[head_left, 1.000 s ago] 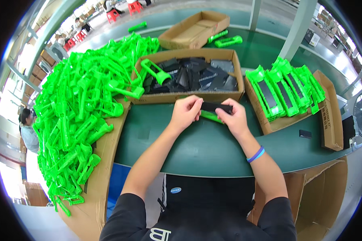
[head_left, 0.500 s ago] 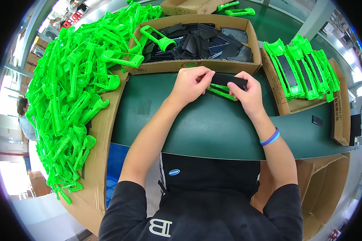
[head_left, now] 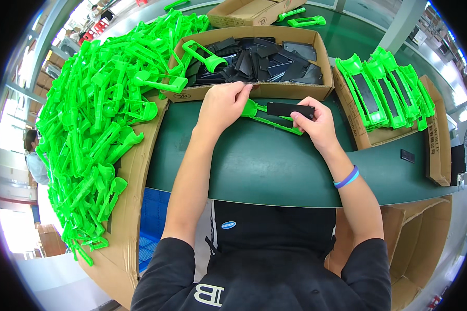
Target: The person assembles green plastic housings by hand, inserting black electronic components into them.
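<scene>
Green frame (head_left: 269,118) lies on the green table at its far edge, just before the box (head_left: 254,91) of black parts, with the black strip (head_left: 290,109) over it. Left hand (head_left: 223,103) pinches the frame's end, right hand (head_left: 316,124) curls around the strip. If the strip goes in crooked, it could jam or slide off.

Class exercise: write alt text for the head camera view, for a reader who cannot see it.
Two bare hands, left hand and right hand, hold a green plastic part and a black strip over a green table. Behind sits a cardboard box of black pieces, with a pile of green parts at left.
</scene>
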`<state>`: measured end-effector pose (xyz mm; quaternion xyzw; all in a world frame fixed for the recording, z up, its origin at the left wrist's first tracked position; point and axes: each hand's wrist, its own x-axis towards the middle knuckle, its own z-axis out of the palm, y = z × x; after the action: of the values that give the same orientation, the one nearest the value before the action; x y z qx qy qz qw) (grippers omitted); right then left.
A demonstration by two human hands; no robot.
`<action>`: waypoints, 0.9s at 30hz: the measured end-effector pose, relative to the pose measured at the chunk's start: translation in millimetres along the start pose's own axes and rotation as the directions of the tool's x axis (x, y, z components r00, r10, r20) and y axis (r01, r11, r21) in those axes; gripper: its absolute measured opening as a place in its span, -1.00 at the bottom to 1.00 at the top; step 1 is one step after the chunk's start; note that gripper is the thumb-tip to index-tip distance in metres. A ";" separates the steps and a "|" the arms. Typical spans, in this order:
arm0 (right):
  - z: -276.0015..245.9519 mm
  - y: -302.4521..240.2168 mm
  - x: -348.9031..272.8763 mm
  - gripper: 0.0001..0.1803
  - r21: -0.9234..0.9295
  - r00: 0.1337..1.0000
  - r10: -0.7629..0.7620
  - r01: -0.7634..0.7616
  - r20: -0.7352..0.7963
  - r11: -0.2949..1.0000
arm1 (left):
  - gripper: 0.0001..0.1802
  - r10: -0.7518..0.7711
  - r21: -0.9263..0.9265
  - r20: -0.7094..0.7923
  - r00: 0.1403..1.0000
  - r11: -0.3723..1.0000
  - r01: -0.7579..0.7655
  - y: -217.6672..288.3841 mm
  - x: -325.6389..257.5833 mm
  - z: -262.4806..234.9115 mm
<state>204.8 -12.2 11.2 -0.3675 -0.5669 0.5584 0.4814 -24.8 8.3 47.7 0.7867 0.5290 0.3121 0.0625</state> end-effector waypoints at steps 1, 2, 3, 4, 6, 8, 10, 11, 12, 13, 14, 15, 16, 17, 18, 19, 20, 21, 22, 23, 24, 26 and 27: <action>-0.9 0.8 -0.3 -0.87 -0.002 1.000 -0.006 0.006 -0.002 1.000 | -0.72 0.005 0.000 -0.003 1.000 1.000 -0.005 3.1 -3.2 -1.4; -1.8 4.9 -1.9 -0.88 0.015 1.000 0.003 -0.003 0.000 1.000 | -0.70 -0.091 0.076 0.093 0.991 0.994 0.084 6.9 -9.2 -2.5; -2.5 7.3 -1.2 -0.88 0.031 1.000 0.006 -0.007 0.006 1.000 | -0.69 -0.193 0.161 0.174 0.966 0.973 0.165 9.3 -11.4 -4.0; -2.9 8.7 -2.1 -0.88 0.041 1.000 0.017 -0.018 0.011 0.999 | -0.69 -0.188 0.162 0.164 0.969 0.974 0.161 8.2 -11.7 -3.9; -1.7 10.3 -1.5 -0.87 0.053 1.000 -0.002 0.001 0.006 0.999 | -0.65 -0.269 0.316 0.111 0.957 0.922 0.223 1.6 -14.2 -1.4; -2.7 8.1 -1.8 -0.88 0.045 1.000 0.002 -0.003 0.013 0.999 | -0.65 -0.281 0.306 0.154 0.947 0.925 0.225 -2.8 -14.5 1.5; -1.1 7.1 -2.0 -0.88 0.046 1.000 0.014 -0.015 0.023 0.999 | -0.64 -0.365 0.097 0.298 0.882 0.931 0.353 -0.8 -14.6 1.1; -0.8 5.4 -2.0 -0.89 -0.034 1.000 -0.019 0.020 0.012 0.999 | -0.66 -0.335 0.047 0.331 0.882 0.939 0.340 -8.4 -14.0 5.7; -2.1 5.3 -4.1 -0.89 -0.117 0.999 -0.049 0.048 -0.003 0.992 | -0.66 -0.337 0.045 0.339 0.879 0.939 0.342 -6.4 -11.6 6.8; -3.5 6.6 -4.2 -0.90 -0.125 0.995 -0.094 0.089 -0.031 0.988 | -0.67 -0.385 -0.135 0.430 0.816 0.867 0.480 -3.4 -9.2 7.9; -5.0 7.6 -3.0 -0.90 -0.135 0.989 -0.139 0.130 -0.058 0.982 | -0.67 -0.405 -0.291 0.527 0.747 0.740 0.607 0.1 -6.6 8.8; -4.7 4.9 -1.7 -0.90 -0.101 0.986 -0.151 0.143 -0.072 0.985 | -0.71 -0.388 -0.319 0.556 0.735 0.717 0.620 1.5 -4.8 8.9; -4.7 3.6 -0.4 -0.90 -0.122 0.983 -0.166 0.156 -0.079 0.980 | -0.71 -0.390 -0.317 0.560 0.731 0.714 0.624 2.4 -7.1 11.5; -4.8 5.3 -1.0 -0.91 -0.117 0.985 -0.159 0.150 -0.071 0.982 | -0.72 -0.316 -0.531 0.616 0.722 0.511 0.676 3.1 -9.9 14.4; -5.8 4.3 1.2 -0.91 -0.116 0.985 -0.162 0.154 -0.061 0.981 | -0.73 -0.227 -0.687 0.641 0.733 0.256 0.680 3.0 -8.7 15.3; -5.3 5.2 1.5 -0.91 -0.119 0.984 -0.168 0.160 -0.059 0.980 | -0.71 -0.189 -0.714 0.669 0.719 0.105 0.692 -0.9 -9.6 18.5; -4.1 8.1 0.2 -0.91 -0.062 0.980 -0.182 0.178 -0.074 0.982 | -0.71 -0.188 -0.719 0.664 0.724 0.107 0.687 -2.7 -12.3 22.1; -3.6 11.7 -0.2 -0.91 -0.005 0.976 -0.196 0.197 -0.090 0.980 | -0.70 -0.152 -0.707 0.693 0.704 0.046 0.706 -0.8 -15.4 25.9; -5.6 12.8 -0.7 -0.91 -0.035 0.979 -0.194 0.192 -0.061 0.981 | -0.69 -0.114 -0.690 0.720 0.685 -0.014 0.723 1.0 -17.3 29.7; -8.3 13.1 1.8 -0.92 -0.047 0.974 -0.224 0.222 -0.037 0.974 | -0.72 -0.162 -0.681 0.725 0.669 -0.022 0.732 3.1 -16.8 34.5; -8.3 12.8 0.2 -0.92 -0.057 0.969 -0.245 0.244 -0.014 0.968 | -0.72 -0.163 -0.680 0.726 0.668 -0.026 0.732 4.4 -17.4 34.7; -7.1 12.1 2.0 -0.93 -0.029 0.963 -0.268 0.268 -0.007 0.963 | -0.76 -0.128 -0.731 0.681 0.721 -0.059 0.680 6.1 -15.2 35.0; -5.3 12.3 2.3 -0.94 0.002 0.957 -0.291 0.291 -0.004 0.957 | -0.76 -0.191 -0.735 0.669 0.719 -0.020 0.678 8.6 -15.2 35.7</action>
<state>207.8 -7.2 -1.2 -0.2804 -0.6131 0.4815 0.5600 -1.8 -0.3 16.5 0.3788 0.3993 0.3766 0.7452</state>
